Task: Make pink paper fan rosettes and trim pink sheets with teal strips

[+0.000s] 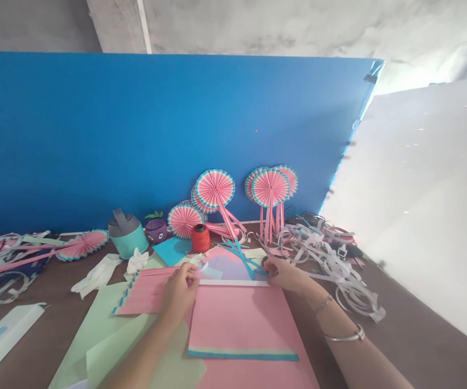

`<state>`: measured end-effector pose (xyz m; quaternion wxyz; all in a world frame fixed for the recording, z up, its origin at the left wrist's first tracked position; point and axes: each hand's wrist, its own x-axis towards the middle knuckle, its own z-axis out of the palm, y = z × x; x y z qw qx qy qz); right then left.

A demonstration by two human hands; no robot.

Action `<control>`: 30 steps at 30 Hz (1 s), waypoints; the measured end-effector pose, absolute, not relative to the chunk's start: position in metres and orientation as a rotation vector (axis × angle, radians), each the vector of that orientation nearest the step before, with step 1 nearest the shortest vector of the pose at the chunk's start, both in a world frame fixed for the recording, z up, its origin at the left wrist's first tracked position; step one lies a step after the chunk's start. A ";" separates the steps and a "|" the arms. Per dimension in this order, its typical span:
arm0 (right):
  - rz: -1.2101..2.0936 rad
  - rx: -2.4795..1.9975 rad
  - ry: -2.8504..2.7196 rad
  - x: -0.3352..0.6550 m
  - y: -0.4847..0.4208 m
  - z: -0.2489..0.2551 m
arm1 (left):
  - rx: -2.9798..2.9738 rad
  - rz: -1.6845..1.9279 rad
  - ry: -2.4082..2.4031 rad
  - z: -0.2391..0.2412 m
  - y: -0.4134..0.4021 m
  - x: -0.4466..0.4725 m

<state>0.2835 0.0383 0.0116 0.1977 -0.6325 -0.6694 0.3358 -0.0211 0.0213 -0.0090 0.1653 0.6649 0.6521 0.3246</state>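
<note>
A pink paper sheet [241, 319] with a teal band along its near edge lies in front of me on the brown table [411, 335]. A white strip [233, 282] runs along its far edge. My left hand [180, 292] is closed in a pinch on the left end of that far edge. My right hand [284, 273] pinches the right end. Left of the sheet lies a pleated pink paper [144, 292] with a teal zigzag edge.
Finished pink paper fans [215, 189] [270, 188] lean on the blue board [136, 135] behind. A red thread spool [201, 237], teal tape roll [128, 235], purple toy [156, 228], white strip scraps [338, 259] and green sheets [103, 335] lie around. A white board [427, 205] stands at right.
</note>
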 end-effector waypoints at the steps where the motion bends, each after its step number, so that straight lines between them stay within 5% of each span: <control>1: 0.938 -1.771 -1.879 0.283 0.038 0.011 | 1.898 0.910 1.859 -0.008 0.021 -0.020; 30: 0.976 -1.738 -1.929 0.291 0.043 -0.010 | 1.885 0.870 1.872 -0.013 0.018 -0.020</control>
